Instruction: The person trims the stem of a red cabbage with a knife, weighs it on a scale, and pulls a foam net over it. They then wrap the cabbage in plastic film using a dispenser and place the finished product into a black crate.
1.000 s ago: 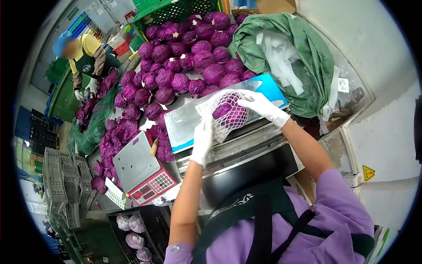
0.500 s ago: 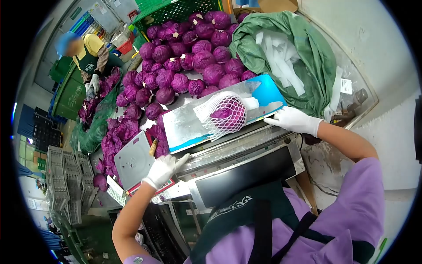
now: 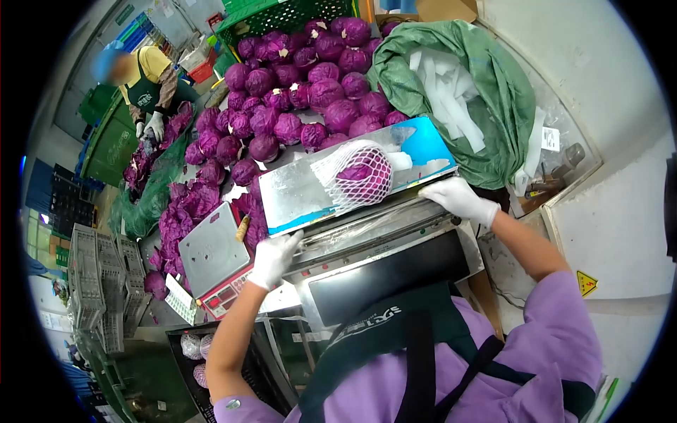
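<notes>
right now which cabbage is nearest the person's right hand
The netted cabbage on the silver-and-blue surface, just beside the right hand; the piled cabbages lie farther off, without netting.

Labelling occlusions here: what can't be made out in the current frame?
All head view:
Netted cabbage: underside hidden by its own body.
Left hand: palm hidden by its own back.
Scale: keypad partly behind the left hand.
Black crate: partly behind left forearm.
White label: print too small.
</notes>
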Tool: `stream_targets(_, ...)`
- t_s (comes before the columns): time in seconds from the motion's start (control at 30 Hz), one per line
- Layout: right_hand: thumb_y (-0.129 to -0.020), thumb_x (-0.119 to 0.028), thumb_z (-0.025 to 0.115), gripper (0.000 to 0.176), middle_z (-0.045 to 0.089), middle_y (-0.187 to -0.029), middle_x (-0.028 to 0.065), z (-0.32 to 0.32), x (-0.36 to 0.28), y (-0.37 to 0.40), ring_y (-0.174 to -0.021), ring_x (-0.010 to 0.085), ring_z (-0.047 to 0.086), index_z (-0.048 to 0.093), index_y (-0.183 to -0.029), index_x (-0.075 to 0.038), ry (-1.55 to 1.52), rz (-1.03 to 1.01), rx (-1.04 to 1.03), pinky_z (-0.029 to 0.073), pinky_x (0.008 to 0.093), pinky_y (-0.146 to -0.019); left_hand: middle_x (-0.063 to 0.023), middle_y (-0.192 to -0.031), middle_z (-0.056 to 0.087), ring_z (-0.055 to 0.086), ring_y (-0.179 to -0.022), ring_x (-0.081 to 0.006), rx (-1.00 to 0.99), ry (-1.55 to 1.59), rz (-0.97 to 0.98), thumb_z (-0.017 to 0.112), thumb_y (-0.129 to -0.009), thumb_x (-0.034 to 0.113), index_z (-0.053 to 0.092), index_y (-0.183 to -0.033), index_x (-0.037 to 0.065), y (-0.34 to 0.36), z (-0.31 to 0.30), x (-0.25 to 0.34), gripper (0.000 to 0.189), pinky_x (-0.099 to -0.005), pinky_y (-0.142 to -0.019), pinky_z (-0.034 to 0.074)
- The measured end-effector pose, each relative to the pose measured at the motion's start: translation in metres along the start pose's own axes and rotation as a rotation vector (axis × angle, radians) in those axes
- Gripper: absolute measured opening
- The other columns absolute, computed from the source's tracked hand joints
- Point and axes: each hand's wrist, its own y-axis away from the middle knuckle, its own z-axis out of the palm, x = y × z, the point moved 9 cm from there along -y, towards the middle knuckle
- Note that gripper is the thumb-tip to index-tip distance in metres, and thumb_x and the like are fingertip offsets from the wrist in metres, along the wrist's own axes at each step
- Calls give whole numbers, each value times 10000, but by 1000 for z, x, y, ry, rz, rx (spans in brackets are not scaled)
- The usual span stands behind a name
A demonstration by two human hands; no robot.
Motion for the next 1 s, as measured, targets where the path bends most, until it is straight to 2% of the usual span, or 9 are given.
stream_targets(0.1, -941, -146, 622, 177, 739, -947, 117, -27, -1, 42, -838, 205, 704, 727, -1024, -30, -277, 399, 53, 537, 307, -775, -107, -738, 661, 644, -610, -244, 129, 314, -188, 613, -810, -37, 693, -1126, 78, 22, -39, 24, 345, -350, -563, 513)
stream_targets(0.23, -970, -131, 583, 209, 709, -775, 66, -116, -29, 85, -706, 138, 658, 722, -986, 24, -596, 703, 292, 520, 272, -656, -122, -737, 702, 709, -660, -215, 350, 665, -344, 470, -1045, 306, 663, -1065, -46, 19, -142, 70, 402, -326, -666, 575)
stream_targets(0.3, -989, -141, 549, 237, 688, -776, 70, -169, -43, 71, -656, 132, 635, 694, -1034, 41, -780, 333, 439, 497, 255, -606, -148, -688, 668, 675, -587, -249, 579, 950, -354, 403, -1059, 373, 607, -1067, -40, 4, -181, 77, 460, -401, -678, 597)
stream_targets(0.4, -1011, -158, 508, 273, 703, -944, 133, -180, -36, -6, -820, 187, 686, 653, -1117, 48, -751, 169, 786, 542, 295, -773, -179, -1127, 648, 667, -1009, -268, 679, 543, -453, 409, -1035, 182, 572, -1236, -40, -63, -179, 46, 340, -398, -886, 562)
stream_targets(0.47, -1017, -192, 507, 306, 696, -1038, 163, -156, -13, -70, -984, 222, 677, 640, -1149, 50, -757, 142, 779, 514, 326, -924, -164, -1222, 666, 627, -1145, -234, 871, 1048, -435, 394, -1056, 216, 595, -1237, -62, -129, -149, 8, 388, -334, -1041, 433)
stream_targets(0.63, -977, -242, 602, 635, 407, -1505, 192, -23, 0, -148, -1402, 251, 375, 337, -1488, 26, -621, 203, -130, 285, 336, -1161, -182, -1511, 401, 379, -1396, -239, -155, 1152, -728, 496, -1017, 408, 321, -1494, -26, -166, 40, -60, 668, -335, -1156, 272)
stream_targets(0.7, -886, -158, 715, 887, 215, -1602, 171, 48, 18, -125, -1468, 219, 229, 149, -1550, -1, -868, 199, -425, 191, 334, -1196, -187, -1591, 205, 200, -1480, -268, -165, 1381, -209, 756, -855, 337, 45, -1552, -14, -156, 66, -19, 1056, -356, -1181, 217)
stream_targets(0.77, -814, -82, 768, 1014, 181, -1613, 160, 57, -19, -119, -1472, 210, 202, 83, -1558, -7, -882, 84, -408, 171, 340, -1203, -195, -1583, 225, 209, -1477, -265, -111, 1423, -489, 855, -741, 251, 79, -1552, -14, -141, 48, 5, 1153, -360, -1186, 211)
stream_targets(1.0, -1034, -459, 442, 597, 606, -1284, 124, 68, -86, -53, -1141, 197, 611, 449, -1402, 11, -1335, 597, -426, 522, 336, -936, -130, -1374, 527, 501, -1282, -229, -280, 1591, -958, 531, -998, 436, 380, -1437, 56, -94, 5, 54, 601, -412, -1058, 427)
